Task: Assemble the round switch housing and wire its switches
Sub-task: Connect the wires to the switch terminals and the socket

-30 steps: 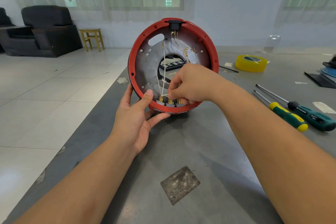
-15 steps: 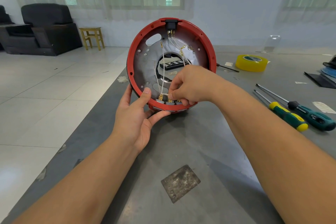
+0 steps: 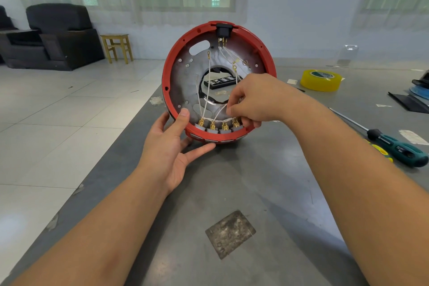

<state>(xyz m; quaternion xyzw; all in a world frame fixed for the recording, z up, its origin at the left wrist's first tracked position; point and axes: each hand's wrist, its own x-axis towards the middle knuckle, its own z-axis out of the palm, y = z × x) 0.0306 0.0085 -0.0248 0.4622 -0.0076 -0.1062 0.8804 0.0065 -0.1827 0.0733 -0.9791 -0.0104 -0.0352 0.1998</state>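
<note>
Round switch housing stands on edge on the grey desk, its open side facing the person. Along the housing's bottom rim four switches sit in their slots, each with a brass terminal and a white wire attached. At its top, a black socket has wires too, but several ring-lug ends hang loose against the metal plate. The left hand steadies the lower rim, thumb hooked over it, grip spread. The right hand pinches a wire above the rightmost switch. Wiring looks partly done; loose leads and closing remain.
</note>
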